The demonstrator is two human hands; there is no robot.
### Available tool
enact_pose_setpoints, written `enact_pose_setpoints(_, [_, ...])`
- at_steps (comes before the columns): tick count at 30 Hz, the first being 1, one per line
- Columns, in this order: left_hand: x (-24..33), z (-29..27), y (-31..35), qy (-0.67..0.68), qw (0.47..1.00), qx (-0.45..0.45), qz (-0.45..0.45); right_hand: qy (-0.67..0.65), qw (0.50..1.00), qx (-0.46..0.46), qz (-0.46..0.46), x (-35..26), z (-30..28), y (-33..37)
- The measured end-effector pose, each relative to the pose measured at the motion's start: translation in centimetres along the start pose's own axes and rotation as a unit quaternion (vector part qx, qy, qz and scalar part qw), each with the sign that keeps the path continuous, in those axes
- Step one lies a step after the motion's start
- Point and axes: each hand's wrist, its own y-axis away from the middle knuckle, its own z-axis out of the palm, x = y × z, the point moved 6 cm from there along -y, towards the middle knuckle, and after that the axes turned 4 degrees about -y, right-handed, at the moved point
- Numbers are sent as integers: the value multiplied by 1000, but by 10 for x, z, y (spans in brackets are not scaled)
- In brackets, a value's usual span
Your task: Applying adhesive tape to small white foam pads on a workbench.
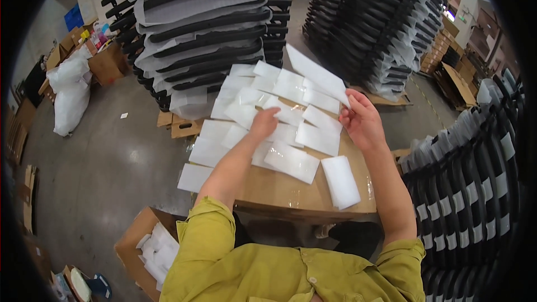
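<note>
at six o'clock, nearest, is the mustard-yellow buttoned fabric shirt (263, 271), its sleeves ending around the elbows. between seven and eight o'clock an open brown cardboard carton (127, 246) stands low beside it, holding loose white foam scraps (158, 256). ahead is the brown cardboard-covered tabletop (274, 194), with glossy clear tape showing along its near edge. at four o'clock on it lies a thick, oblong white foam bundle (340, 182), just beside a flat rectangular white foam piece with a shiny clear surface (292, 161). more flat, oblong white foam pieces (210, 150) overlap across the surface from eight round to one o'clock.

the left hand (265, 123) is at the centre, over the overlapping pieces; whether its fingers grip one, i cannot tell. at three o'clock the right hand (362, 118), well apart from the left, pinches the corner of a thin rectangular white foam sheet (317, 75), which is raised and slants away toward one o'clock.

beyond, at four o'clock, curved black parts (470, 221) carry pale rectangular patches; any print is too small to read. at eleven o'clock rises a tall stack of black curved parts interleaved with white foam sheeting (204, 39), at one o'clock another dark stack (358, 28). at nine o'clock sits a bulging white plastic bag (72, 92). farthest, at two o'clock, hangs a small green sign (463, 14), its writing illegible.
</note>
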Motion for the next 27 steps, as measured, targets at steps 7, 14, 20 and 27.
enact_pose_setpoints(7, [-36, -13, -6, 293, 933, 38, -207, 212, 965, -36, 152, 91, -34, 81])
enact_pose_setpoints(14, [-13, -22, 4, 349, 895, 14, -277, 374, 917, -109, 90, 167, -9, 109])
enact_pose_setpoints(20, [-20, -29, 9, 407, 864, 42, -293, 694, 680, -215, -103, 149, 33, 101])
enact_pose_setpoints(27, [-25, -25, 12, 408, 860, 30, -305, 687, 624, -162, -337, 156, 62, 24])
